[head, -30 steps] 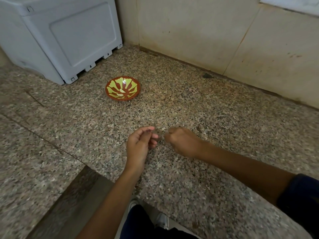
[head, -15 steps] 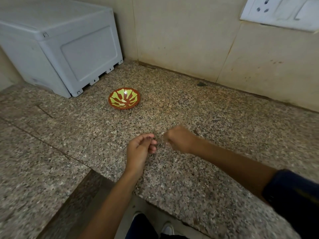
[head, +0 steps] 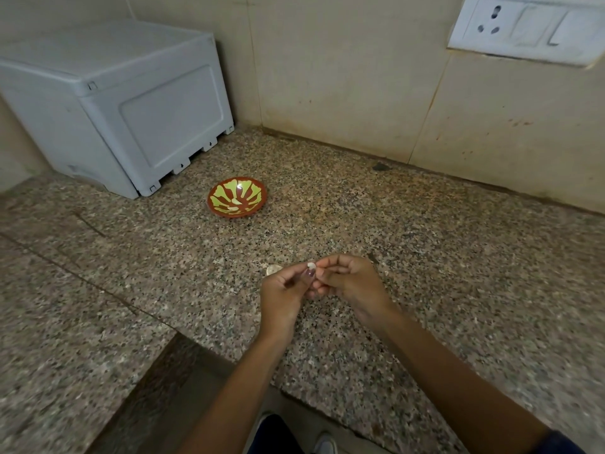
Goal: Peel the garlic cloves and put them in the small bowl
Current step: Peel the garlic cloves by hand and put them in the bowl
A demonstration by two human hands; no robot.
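Observation:
A small white garlic clove [head: 311, 265] is pinched between the fingertips of my left hand [head: 285, 294] and my right hand [head: 348, 285], a little above the granite counter [head: 425, 257]. Both hands meet at the clove with fingers curled. Just behind my left hand a pale bit of garlic or skin [head: 273, 269] lies on the counter. The small bowl [head: 236, 198], red-brown with light green patches, stands farther back and to the left; a couple of pale pieces lie inside it.
A large grey plastic box [head: 131, 116] fills the back left corner, close to the bowl. The tiled wall runs along the back, with a white switch and socket plate [head: 523, 27] at upper right. The counter's front edge has a cut-in step at lower left.
My hands, a small gap apart before, have come together and now pinch the white clove between them. The camera has tilted up, so the bowl and hands sit lower in view.

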